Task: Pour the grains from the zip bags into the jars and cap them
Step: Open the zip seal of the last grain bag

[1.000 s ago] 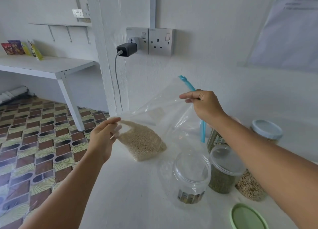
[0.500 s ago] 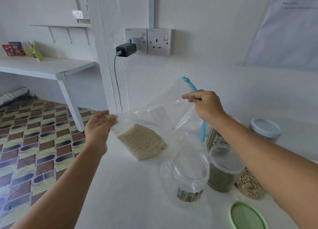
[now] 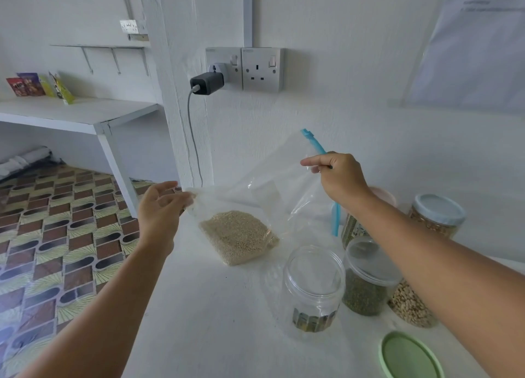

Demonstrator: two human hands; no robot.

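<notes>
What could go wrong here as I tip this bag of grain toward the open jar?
The zip bag is wide and floppy, held only by the right hand at its blue zip and the left hand at a corner, so grains might spill past the narrow empty jar. The sagging bag could also nudge that light jar over.

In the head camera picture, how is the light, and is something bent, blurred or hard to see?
Head view: soft, even daylight with faint shadows on the white counter. The wide lens bends the wall post and stretches both forearms at the edges. The clear zip bag nearly vanishes against the white wall; only its blue zip strip and the grains stand out. The paper sheet at top right is too blurred to read.
</notes>
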